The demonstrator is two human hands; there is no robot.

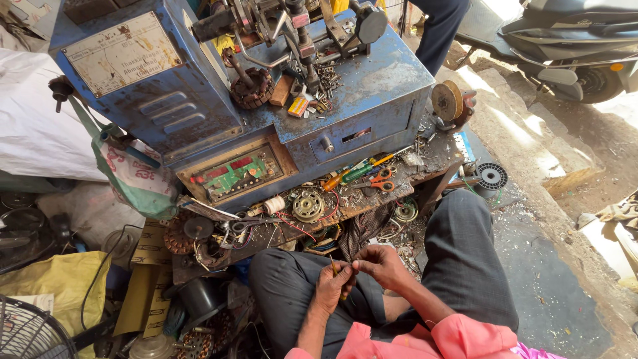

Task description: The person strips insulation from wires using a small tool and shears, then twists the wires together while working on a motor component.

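My left hand [330, 288] and my right hand [379, 266] meet in front of my lap, over my grey trousers [465, 252]. Between their fingertips they pinch a small thin yellowish piece [335, 268]; what it is I cannot tell. My forearms come out of pink sleeves [425, 339] at the bottom of the view. Just ahead of my hands is the cluttered wooden bench edge [345, 213].
A worn blue machine [219, 86] with a green circuit panel [237, 174] fills the bench. Screwdrivers, orange scissors [382, 179], a thread spool [274, 205] and a round bearing plate [308, 205] lie along the bench. A wire spool [492, 176], a scooter [565, 40] and a standing person's leg [438, 30] are at right.
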